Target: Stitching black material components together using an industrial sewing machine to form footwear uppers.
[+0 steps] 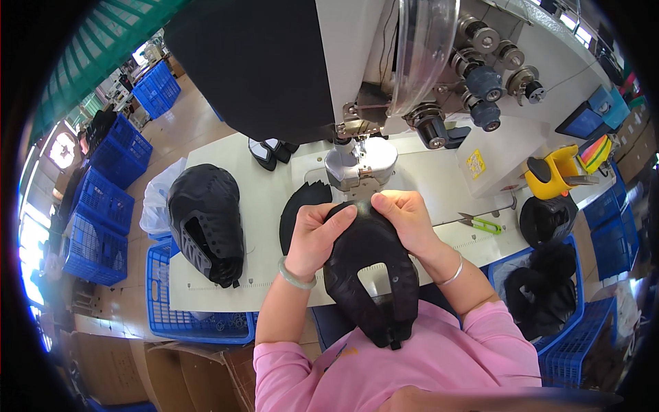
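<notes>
Between both hands is a black shoe upper (pixel 364 244), its rounded toe end toward the sewing machine and its heel end near my chest. My left hand (pixel 319 233) grips the toe's left side, thumb on top. On the right side my right hand (pixel 405 218) pinches the edge, thumb pressed near the tip. Just beyond the toe stands the sewing machine's post bed (pixel 362 168), under the needle area. A fan of black cut pieces (pixel 302 206) lies on the table, partly behind my left hand.
Stacked black shoe uppers (pixel 206 223) lie on the white table (pixel 264 275) at left. Green thread snips (pixel 482 224) rest at right, near a yellow holder (pixel 555 173). Blue crates (pixel 159 288) flank the table; one at right holds black uppers (pixel 542 288). The machine head (pixel 439 82) overhangs the far side.
</notes>
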### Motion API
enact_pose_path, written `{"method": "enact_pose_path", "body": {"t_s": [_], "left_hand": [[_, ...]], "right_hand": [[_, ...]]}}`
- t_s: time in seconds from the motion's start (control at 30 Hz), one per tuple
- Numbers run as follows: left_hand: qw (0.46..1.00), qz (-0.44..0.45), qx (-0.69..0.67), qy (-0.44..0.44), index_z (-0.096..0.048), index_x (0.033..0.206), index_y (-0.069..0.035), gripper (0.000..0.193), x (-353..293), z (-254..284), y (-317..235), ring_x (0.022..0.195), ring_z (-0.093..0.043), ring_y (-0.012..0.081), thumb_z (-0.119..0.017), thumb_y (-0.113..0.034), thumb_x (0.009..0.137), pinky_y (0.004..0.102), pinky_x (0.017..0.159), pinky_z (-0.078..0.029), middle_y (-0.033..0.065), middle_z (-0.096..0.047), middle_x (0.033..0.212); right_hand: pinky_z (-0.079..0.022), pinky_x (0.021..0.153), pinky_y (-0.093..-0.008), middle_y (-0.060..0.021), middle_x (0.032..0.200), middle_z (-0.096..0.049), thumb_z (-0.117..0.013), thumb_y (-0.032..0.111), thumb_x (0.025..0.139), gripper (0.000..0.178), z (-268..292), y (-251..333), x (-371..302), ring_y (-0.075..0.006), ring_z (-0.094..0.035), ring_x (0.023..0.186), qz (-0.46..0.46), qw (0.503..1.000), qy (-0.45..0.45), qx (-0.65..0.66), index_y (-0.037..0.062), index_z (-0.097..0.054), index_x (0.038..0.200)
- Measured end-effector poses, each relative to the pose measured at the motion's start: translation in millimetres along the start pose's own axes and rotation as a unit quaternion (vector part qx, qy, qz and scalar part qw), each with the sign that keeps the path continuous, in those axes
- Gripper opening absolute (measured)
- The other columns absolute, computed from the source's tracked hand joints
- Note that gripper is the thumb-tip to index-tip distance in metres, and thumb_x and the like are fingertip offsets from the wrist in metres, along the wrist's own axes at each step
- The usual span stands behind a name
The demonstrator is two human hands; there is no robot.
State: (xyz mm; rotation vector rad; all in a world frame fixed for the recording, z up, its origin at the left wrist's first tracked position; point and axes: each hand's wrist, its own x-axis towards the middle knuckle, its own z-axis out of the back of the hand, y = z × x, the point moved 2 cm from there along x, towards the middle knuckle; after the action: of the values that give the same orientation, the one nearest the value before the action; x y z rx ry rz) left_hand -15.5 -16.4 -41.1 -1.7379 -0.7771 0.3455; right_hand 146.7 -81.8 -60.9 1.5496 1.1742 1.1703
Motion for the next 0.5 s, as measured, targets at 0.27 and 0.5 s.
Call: {"method": "enact_pose_path", "body": {"t_s": [0.27,0.5], "left_hand": [[0.996,0.052,0.054,-0.044,-0.063,0.107,0.004,0.022,-18.2,29.5,8.8,0.085,-0.057,0.0052,-0.063,-0.013,0.094,0.0212,0.074,-0.048,0.0008,-0.065,0.093],[0.902,-0.08,0.273,-0.324,-0.054,0.12,0.001,0.039,-103.9,143.3,-41.9,0.103,-0.055,0.0132,-0.068,-0.017,0.088,0.027,0.091,-0.044,0.0068,-0.06,0.113]], "right_hand": [[-0.037,0.053,-0.0204,0.0056,0.071,-0.058,-0.06,0.029,0.098,0.032,-9.7,-10.7,8.9,-0.0015,-0.047,0.065,0.021,0.997,-0.038,-0.059,-0.0005,-0.07,0.09],[-0.053,0.085,-0.0284,-0.0093,0.112,-0.069,-0.058,0.017,0.097,0.034,-3.6,-2.9,-31.4,-0.0145,-0.065,0.099,-0.11,0.984,0.102,0.097,0.0014,-0.062,0.126]]}}
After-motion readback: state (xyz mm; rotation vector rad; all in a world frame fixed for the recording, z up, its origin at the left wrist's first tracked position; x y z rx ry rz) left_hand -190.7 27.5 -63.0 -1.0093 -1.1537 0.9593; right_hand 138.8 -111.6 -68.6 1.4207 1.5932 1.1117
